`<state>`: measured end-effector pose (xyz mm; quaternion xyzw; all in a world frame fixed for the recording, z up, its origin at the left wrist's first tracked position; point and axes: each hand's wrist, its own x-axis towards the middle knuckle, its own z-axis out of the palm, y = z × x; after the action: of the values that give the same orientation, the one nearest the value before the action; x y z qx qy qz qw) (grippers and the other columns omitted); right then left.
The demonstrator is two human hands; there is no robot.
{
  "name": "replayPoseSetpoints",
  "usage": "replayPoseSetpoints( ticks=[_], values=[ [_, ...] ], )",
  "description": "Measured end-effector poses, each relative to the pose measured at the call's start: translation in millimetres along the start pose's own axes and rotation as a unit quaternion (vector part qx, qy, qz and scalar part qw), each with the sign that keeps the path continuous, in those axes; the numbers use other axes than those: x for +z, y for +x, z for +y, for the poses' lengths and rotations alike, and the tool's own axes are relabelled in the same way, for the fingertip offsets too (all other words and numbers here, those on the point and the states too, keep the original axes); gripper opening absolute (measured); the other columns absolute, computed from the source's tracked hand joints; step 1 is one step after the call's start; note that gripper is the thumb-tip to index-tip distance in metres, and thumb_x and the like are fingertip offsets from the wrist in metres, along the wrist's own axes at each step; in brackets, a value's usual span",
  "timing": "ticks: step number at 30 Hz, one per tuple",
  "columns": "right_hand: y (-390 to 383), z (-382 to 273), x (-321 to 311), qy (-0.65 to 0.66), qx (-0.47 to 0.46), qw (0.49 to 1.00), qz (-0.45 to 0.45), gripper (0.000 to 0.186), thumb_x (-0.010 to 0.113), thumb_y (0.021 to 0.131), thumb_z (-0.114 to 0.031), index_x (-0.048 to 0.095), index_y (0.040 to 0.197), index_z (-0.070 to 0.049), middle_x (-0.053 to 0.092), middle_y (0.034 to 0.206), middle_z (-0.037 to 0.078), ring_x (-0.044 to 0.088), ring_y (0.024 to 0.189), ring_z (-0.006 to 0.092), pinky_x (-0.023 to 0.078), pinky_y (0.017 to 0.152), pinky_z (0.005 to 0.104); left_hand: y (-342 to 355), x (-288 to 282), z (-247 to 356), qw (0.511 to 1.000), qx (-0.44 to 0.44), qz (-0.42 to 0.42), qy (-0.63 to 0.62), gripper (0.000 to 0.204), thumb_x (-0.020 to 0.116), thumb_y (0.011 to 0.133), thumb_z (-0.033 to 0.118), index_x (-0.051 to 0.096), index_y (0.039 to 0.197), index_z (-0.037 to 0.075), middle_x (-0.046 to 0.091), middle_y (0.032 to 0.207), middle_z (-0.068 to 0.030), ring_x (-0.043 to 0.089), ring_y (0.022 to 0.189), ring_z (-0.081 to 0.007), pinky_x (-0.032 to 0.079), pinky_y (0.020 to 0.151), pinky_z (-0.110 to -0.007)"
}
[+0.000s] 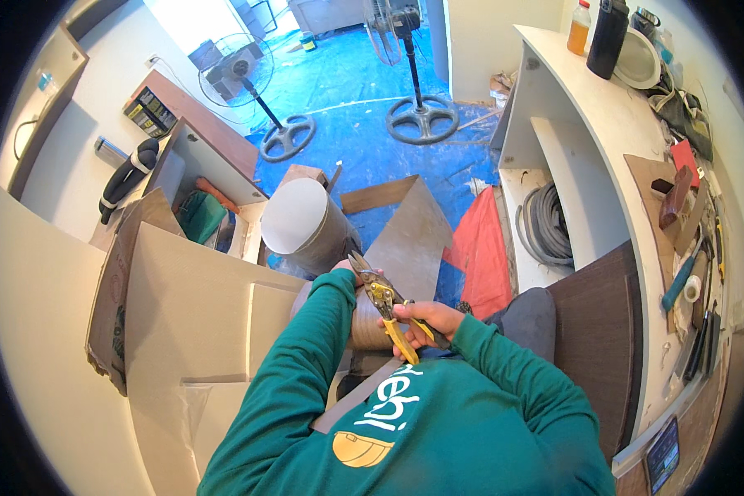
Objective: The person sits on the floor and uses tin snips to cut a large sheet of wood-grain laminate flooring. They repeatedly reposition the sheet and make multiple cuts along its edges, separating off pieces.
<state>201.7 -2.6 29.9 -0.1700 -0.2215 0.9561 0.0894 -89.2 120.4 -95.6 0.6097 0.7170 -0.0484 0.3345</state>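
Blue sheeting point(351, 87) covers floor beyond snips point(380, 296), two fans point(231, 76) on it. Cluttered tabletop point(591, 103) right of snips. White lettering, yellow emblem point(360, 449) on green shirt point(488, 413), wearer's side of snips. Snips over curved wood-grain piece point(369, 326); right hand's point(430, 317) grip wrapped around handles. Left hand point(344, 265) beside blades, part-hidden, grip can't tell.

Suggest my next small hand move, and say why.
I'd probably shift your left hand clear of the blades before squeezing: your right hand holds the yellow-handled snips, and their blades overlap your left hand in this view, though contact is unclear.
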Motion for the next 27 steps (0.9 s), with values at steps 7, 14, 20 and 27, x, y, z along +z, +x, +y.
replayPoseSetpoints(
  ticks=[7, 14, 20, 27],
  values=[
    [-4, -4, 8, -0.061, -0.009, 0.996, 0.065, 0.052, 0.055, 0.104, -0.044, 0.054, 0.139, -0.006, 0.067, 0.106, 0.015, 0.073, 0.089, 0.0323, 0.063, 0.076, 0.0439, -48, -53, 38, 0.977, 0.051, -0.131, -0.158, 0.095, 0.07, 0.079, 0.074, 0.066, 0.124, -0.01, 0.066, 0.13, -0.0243, 0.062, 0.119, -0.0274, 0.048, 0.103, -0.041],
    [-6, -6, 21, -0.048, 0.004, 0.995, 0.082, 0.054, 0.054, 0.104, -0.046, 0.055, 0.137, -0.003, 0.063, 0.104, 0.018, 0.073, 0.086, 0.0326, 0.064, 0.071, 0.0427, 30, -22, -48, 0.941, 0.228, -0.24, -0.063, 0.049, 0.079, 0.087, 0.034, 0.07, 0.127, 0.008, 0.069, 0.131, -0.0109, 0.06, 0.12, -0.0234, 0.043, 0.107, -0.038],
    [-10, -6, 8, -0.067, -0.024, 0.993, 0.09, 0.054, 0.055, 0.104, -0.046, 0.056, 0.133, -0.001, 0.067, 0.114, 0.018, 0.074, 0.089, 0.0325, 0.063, 0.073, 0.0418, 17, -12, -43, 0.964, 0.105, -0.186, -0.155, 0.039, 0.08, 0.085, 0.029, 0.073, 0.115, 0.003, 0.074, 0.105, -0.0092, 0.067, 0.094, -0.0215, 0.051, 0.089, -0.036],
    [-66, -26, -1, -0.035, -0.167, 0.968, 0.186, 0.051, 0.054, 0.105, -0.043, 0.054, 0.132, 0.0, 0.067, 0.123, 0.019, 0.074, 0.092, 0.0309, 0.062, 0.081, 0.0436, -14, -73, 20, 0.968, 0.1, -0.057, -0.224, 0.066, 0.093, 0.072, 0.036, 0.069, 0.118, -0.006, 0.074, 0.104, -0.011, 0.067, 0.093, -0.0202, 0.051, 0.088, -0.034]
  ],
)
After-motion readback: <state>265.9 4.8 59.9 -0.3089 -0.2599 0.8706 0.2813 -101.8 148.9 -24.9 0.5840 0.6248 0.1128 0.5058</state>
